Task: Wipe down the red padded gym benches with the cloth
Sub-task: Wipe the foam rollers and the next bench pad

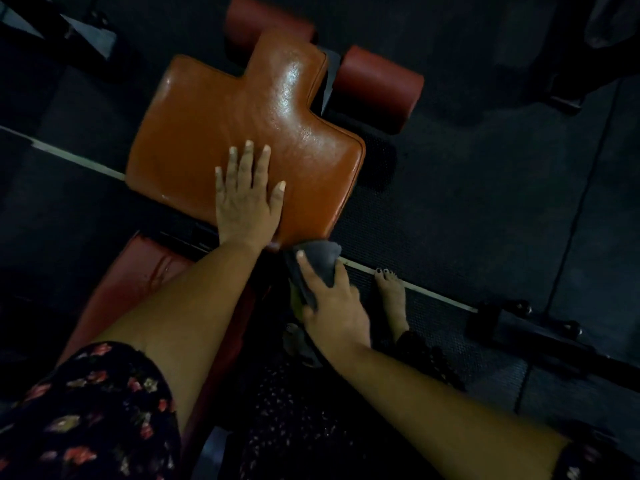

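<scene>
left hand (244, 199) flat on seat pad (221, 109), right hand (334, 306) gripping cloth (320, 259)

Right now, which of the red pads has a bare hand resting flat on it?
The large T-shaped seat pad, glossy and brightest, under the left hand. The two roller pads beyond it and the darker pad nearer the person are untouched.
</scene>
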Available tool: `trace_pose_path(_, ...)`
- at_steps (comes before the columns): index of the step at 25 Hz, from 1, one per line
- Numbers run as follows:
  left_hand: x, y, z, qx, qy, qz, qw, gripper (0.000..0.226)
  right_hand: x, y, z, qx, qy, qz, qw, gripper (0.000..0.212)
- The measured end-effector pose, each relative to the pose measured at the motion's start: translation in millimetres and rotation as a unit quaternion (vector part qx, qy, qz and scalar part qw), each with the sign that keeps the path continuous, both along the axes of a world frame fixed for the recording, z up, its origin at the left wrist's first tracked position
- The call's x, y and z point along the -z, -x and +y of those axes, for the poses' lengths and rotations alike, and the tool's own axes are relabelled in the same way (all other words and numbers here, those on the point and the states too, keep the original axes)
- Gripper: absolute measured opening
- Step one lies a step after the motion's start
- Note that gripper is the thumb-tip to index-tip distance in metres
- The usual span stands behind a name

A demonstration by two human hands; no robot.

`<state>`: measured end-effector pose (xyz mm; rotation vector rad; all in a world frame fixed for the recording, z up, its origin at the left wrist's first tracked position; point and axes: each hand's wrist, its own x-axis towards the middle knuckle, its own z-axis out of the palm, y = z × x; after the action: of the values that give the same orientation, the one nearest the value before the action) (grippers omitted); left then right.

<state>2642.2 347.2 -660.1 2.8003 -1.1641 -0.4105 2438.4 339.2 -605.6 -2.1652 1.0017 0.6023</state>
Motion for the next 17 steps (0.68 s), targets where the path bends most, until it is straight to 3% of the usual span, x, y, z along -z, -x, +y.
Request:
trace_pose_path(2,-1,8,20,0.022,0.034,0.001,0.999,0.059,7,30,-8,-0.200,0.200,-0.067,0.957,0.070)
trace_pose_path(4,0,16,48,0.030,0.069,-0.005,0.997,0.056,11,42,-23,-0.356,0.294,-0.127,0.878,0.050)
trace_pose_path(9,-5,55,119,-0.030,0.046,-0.021,0.998,0.055,13,15,-69,-0.597,0.367,-0.024,0.713,0.037)
trace_pose_path(12,-8,72,140,-0.039,0.020,-0.025,0.999,0.054,-5,-19,-83,-0.701,0.359,-0.019,0.616,0.031)
trace_pose_path(14,-8,81,152,-0.071,-0.007,-0.017,0.997,0.057,-7,-40,-79,-0.724,0.362,-0.024,0.587,0.032)
trace_pose_path(17,-8,91,169,-0.101,-0.034,-0.005,0.994,0.063,-6,-47,-61,-0.706,0.368,0.004,0.605,0.035)
